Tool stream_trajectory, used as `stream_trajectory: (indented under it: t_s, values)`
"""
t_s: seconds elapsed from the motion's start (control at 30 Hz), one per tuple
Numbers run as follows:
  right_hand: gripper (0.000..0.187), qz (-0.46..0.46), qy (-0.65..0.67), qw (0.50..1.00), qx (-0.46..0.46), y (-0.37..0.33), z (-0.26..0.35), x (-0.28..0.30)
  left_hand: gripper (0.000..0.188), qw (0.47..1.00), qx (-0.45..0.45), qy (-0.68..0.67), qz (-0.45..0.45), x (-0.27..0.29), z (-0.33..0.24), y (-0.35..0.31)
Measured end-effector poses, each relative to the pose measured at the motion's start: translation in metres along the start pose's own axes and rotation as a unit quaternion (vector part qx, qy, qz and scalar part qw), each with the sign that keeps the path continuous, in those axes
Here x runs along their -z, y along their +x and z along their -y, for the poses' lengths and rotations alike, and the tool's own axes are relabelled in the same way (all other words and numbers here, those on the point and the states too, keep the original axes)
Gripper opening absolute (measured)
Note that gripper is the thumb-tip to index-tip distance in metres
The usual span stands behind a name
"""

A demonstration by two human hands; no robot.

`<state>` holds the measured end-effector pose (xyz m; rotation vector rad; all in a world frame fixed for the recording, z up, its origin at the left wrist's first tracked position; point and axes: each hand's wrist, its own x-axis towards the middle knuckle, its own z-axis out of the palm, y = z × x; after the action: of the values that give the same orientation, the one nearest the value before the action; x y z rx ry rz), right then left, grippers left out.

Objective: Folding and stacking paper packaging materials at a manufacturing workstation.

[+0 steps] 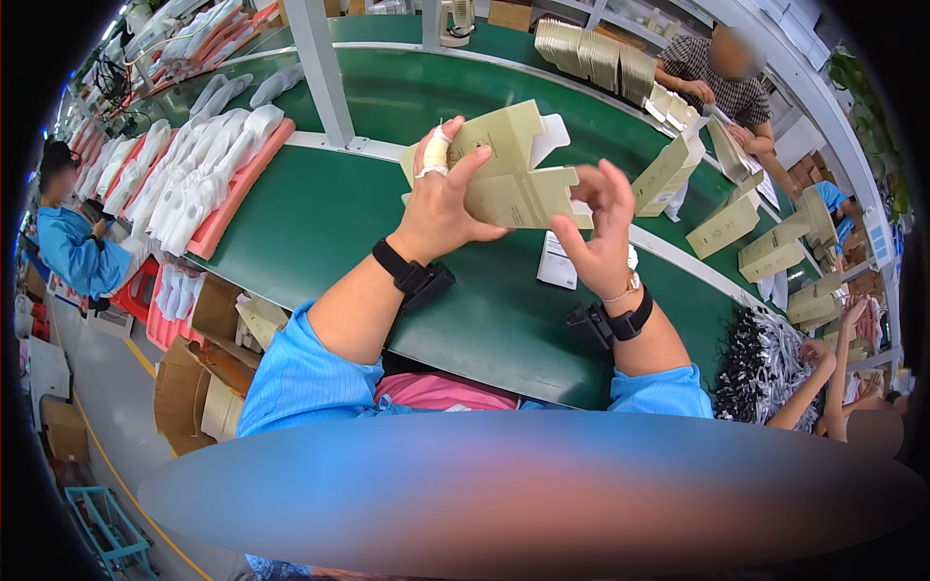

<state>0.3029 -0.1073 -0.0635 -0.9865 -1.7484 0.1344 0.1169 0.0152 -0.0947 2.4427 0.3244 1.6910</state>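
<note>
One carton (509, 160) just past twelve o'clock, raised over the green bench (465, 300), tilted, flaps loose at its right end; contents, if any, impossible to see. Held by the left hand (441, 194), fingers wrapped about its left end, thumb along the lower edge, one finger bandaged. Right hand (605, 232) just beside the flaps, fingers curved and parted from the thumb; cannot tell whether touching.

More beige cartons (725, 226) upright in a row from two to three o'clock, tops open, insides hard to make out. Pink trays (250, 182) at ten, loaded with white-wrapped pieces (218, 155). Brown box (179, 382) toward eight, beige card inside.

White booklet (557, 263) flat on the bench below the right hand. Grey post (325, 73) at eleven; flat card stack (596, 58) at one. Checked-shirted co-worker (717, 82) between one and two, another in blue (77, 247) at nine. Grey floor (87, 402), yellow-lined, past eight.

Black-and-silver strips (765, 373) past three, partly behind somebody's arms. Everything at six lost under a blur; corners cut off by the black rim.
</note>
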Motion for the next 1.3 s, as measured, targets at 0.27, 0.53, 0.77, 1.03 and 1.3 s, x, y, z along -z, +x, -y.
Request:
stream_trajectory:
  t_s: [0.27, 0.53, 0.77, 1.03, 1.3]
  values:
    - [0.081, -0.054, 0.27, 0.96, -0.05, 0.0, 0.013, -0.021, 0.099, 0.993, -0.042, -0.1, -0.04, -0.016, 0.001, -0.017]
    - [0.071, -0.063, 0.28, 0.949, -0.132, -0.015, 0.011, -0.031, 0.085, 0.992, 0.009, -0.11, 0.062, -0.018, -0.005, -0.027]
    - [0.069, -0.037, 0.41, 0.908, -0.077, -0.012, 0.009, -0.031, 0.07, 0.959, 0.143, -0.209, 0.125, -0.017, -0.008, -0.033]
    - [0.056, -0.033, 0.317, 0.944, -0.081, -0.012, 0.006, -0.029, 0.065, 0.975, 0.075, -0.168, 0.124, -0.021, -0.004, -0.036]
    - [0.027, -0.025, 0.228, 0.972, -0.047, -0.01, -0.001, -0.022, 0.064, 0.963, 0.11, -0.204, 0.138, -0.026, 0.003, -0.044]
